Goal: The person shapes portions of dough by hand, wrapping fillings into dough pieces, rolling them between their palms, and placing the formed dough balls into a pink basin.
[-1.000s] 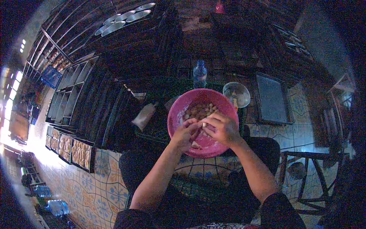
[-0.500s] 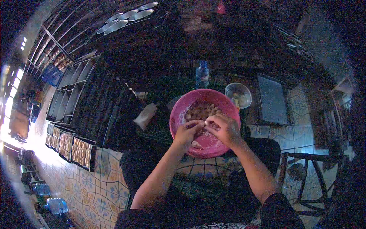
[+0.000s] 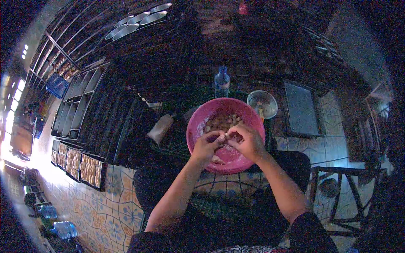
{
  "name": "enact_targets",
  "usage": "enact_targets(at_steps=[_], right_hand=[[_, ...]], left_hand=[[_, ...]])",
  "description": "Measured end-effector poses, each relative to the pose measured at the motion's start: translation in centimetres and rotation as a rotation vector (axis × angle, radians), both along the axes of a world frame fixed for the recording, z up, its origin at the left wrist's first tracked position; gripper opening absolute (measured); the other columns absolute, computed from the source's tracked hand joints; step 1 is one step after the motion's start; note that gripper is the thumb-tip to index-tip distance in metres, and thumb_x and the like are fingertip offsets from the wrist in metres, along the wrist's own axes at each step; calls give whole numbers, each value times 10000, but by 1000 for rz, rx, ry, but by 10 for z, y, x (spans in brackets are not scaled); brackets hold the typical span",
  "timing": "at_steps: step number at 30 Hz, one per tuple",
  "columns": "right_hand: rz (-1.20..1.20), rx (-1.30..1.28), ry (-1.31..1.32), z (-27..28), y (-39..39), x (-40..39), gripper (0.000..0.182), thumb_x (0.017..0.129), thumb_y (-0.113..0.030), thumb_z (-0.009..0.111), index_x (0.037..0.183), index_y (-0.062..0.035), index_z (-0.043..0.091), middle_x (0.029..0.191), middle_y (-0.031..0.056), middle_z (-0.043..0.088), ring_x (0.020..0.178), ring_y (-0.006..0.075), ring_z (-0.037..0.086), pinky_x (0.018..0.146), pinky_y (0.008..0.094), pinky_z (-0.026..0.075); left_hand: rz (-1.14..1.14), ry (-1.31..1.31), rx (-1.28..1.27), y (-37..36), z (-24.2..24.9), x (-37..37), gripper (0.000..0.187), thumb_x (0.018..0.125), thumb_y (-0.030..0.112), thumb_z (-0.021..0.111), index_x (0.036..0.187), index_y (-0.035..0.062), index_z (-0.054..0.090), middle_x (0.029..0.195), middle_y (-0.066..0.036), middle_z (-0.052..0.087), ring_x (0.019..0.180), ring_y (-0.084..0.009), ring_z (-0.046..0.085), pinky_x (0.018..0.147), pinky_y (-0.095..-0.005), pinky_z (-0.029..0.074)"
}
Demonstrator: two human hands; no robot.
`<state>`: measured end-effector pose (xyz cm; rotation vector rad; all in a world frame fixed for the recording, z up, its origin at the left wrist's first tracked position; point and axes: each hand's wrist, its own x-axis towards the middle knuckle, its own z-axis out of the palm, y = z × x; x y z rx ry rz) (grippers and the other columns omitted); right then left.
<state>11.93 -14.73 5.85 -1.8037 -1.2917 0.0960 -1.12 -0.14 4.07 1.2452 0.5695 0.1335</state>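
A pink plastic basin [image 3: 195, 152] sits in front of me, holding several small brownish balls [image 3: 219, 123] in its far half. White powder streaks its inside wall, and a pale piece of dough [image 3: 217, 160] lies near its close rim. My left hand [image 3: 206, 145] is over the basin with thumb and fingertips pinched together. Opposite it, my right hand [image 3: 247, 143] is pinched too, its fingertips almost meeting the left ones. Between the fingertips there seems to be a small piece of dough, mostly covered by the fingers.
Behind the basin stand a clear plastic bottle [image 3: 222, 82] and a metal bowl [image 3: 262, 103] with a brush-like handle in it. A pale bag [image 3: 161, 128] lies left. Trays of bread rolls [image 3: 90, 170] are on the floor, a metal tray [image 3: 301, 107] right, a dark stool frame [image 3: 346, 170] nearer.
My hands have barely moved; the fingertips have shifted slightly and the left fingers are curled a little more. The view has tilted slightly.
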Motion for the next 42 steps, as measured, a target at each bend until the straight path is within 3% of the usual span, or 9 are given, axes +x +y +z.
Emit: enact_targets(at_steps=[4,11,13,14,16,25,31,35,42], right_hand=[[5,-5,156,24,-2,-12,304,838,-192,791,1107,-84,698,971,103,723,890,262,710,796,379,564],[67,-49,178,9,2,-5,298,867,-167,760,1137,-65,688,1062,109,728,965,272,707,848,378,558],[33,-3,109,2,5,-5,259,874,-148,741,1115,-66,694,1064,112,727,995,286,699,866,379,549],[35,-4,109,2,5,-6,259,874,-148,741,1115,-66,694,1064,112,727,995,286,699,866,379,549],[12,-11,101,4,5,-7,248,866,-131,737,1102,-68,695,1058,117,726,1005,295,696,870,381,544],[2,86,49,-8,10,-1,209,869,-137,736,1070,-77,748,959,95,701,925,250,656,874,373,507],[16,68,166,-17,17,2,216,926,-183,693,1097,-62,747,1005,93,718,988,244,659,925,381,497],[19,58,319,-16,14,-2,243,937,-165,699,1137,-29,724,1117,109,715,1077,214,663,975,347,485],[-73,-1,368,4,8,-7,297,890,-182,743,1161,-70,701,1081,90,724,1053,227,671,958,370,498]], left_hand=[[52,-80,-283,7,-38,5,327,974,314,665,1198,77,647,991,-61,677,783,-177,671,460,-434,637],[103,-58,-118,5,-22,2,348,969,299,676,1213,51,663,1029,-60,687,819,-164,673,486,-391,640],[71,126,-26,-6,34,-4,295,993,214,652,1217,24,676,1022,-61,710,901,-142,669,821,-311,567],[72,126,-27,-6,31,-3,295,993,214,652,1217,24,676,1022,-61,710,901,-142,669,821,-311,567],[127,0,204,-4,13,-2,383,949,305,704,1192,11,669,1059,-74,679,895,-169,659,486,-392,636],[94,-51,-146,2,-18,-1,244,981,253,672,1148,75,655,1058,-46,663,928,-154,619,672,-344,598],[255,-221,-344,1,-40,8,224,951,206,709,1118,84,625,1046,-40,658,923,-160,619,642,-365,596],[330,-96,-280,-1,-23,6,250,934,188,731,1138,73,643,1069,-45,663,943,-159,621,706,-345,579],[177,-96,65,2,-31,5,352,953,243,701,1241,45,653,1136,-86,673,994,-200,654,535,-424,627]])
